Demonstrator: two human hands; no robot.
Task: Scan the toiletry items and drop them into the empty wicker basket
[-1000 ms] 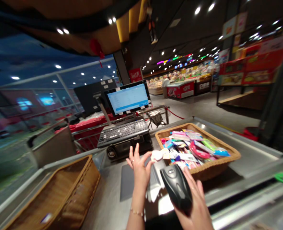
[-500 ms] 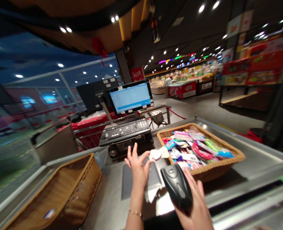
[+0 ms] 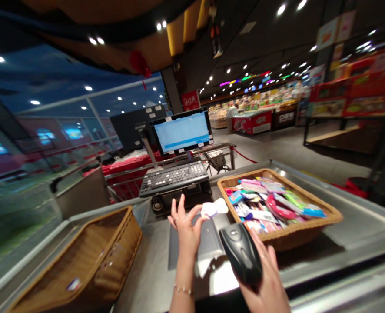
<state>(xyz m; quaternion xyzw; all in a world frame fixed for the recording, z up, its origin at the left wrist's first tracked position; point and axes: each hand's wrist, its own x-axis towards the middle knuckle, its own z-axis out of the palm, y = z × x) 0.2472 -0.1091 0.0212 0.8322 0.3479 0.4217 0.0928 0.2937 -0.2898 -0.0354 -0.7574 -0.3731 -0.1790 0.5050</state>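
Left hand (image 3: pixel 186 230): spread, white packet (image 3: pixel 214 208) at fingertips, pinch unclear.
Right hand (image 3: pixel 264 280): closed around black barcode scanner (image 3: pixel 240 254), cut off at frame bottom.
Beside: wicker basket (image 3: pixel 277 238) of small packets (image 3: pixel 270 204), right.

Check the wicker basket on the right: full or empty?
Full: the wicker basket is heaped with colourful small packets, which reach nearly to its rim.
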